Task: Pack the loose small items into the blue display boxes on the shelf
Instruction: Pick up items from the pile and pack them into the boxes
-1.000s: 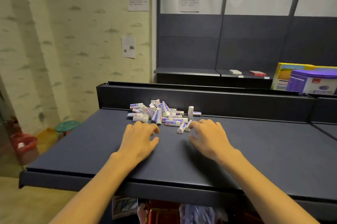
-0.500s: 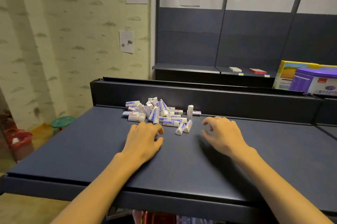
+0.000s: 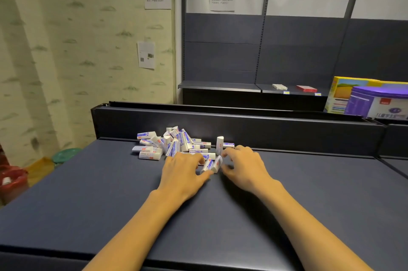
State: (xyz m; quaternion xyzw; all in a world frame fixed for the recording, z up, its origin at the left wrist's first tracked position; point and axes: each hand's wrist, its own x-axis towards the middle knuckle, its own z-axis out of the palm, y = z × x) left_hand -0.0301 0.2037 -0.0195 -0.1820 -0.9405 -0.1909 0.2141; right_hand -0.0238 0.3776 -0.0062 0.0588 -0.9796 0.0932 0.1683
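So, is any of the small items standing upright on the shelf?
Yes, one white item stands on end at the right side of the pile, just beyond the right hand.

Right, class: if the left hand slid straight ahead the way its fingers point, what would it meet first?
The left hand points up-shelf into the pile of erasers. Its fingertips already seem to reach the nearest ones, so it would meet those first, though depth is hard to judge.

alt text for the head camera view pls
Two bare hands, the left hand and right hand, reach into a pile of small white-and-blue items on a dark shelf. One item stands upright behind the right hand.
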